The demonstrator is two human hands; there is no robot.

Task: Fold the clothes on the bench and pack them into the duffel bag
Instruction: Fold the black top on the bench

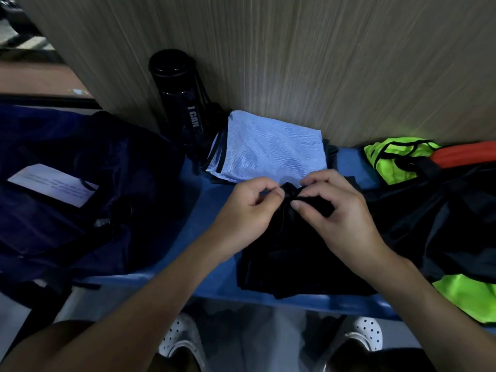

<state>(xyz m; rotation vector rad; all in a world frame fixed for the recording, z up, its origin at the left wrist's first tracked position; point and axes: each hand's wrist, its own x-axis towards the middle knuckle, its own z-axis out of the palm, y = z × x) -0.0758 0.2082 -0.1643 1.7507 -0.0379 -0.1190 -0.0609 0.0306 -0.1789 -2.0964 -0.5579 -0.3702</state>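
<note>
A black garment (290, 261) lies bunched on the blue bench (214, 269) in front of me. My left hand (249, 208) and my right hand (335, 210) both pinch its upper edge close together, fingers curled. Behind the hands lies a folded light blue garment (268, 149) with dark trim. A navy duffel bag (80, 189) with a white label sits on the bench to the left. More clothes are piled at the right: dark ones (442, 224), a neon green one (397, 157) and an orange one (467, 154).
A black water bottle (179, 95) stands against the wooden wall panel (295, 63) behind the bench. Another neon green piece (467, 296) hangs over the bench's front right edge. My feet in white perforated shoes (182, 342) stand on the floor below.
</note>
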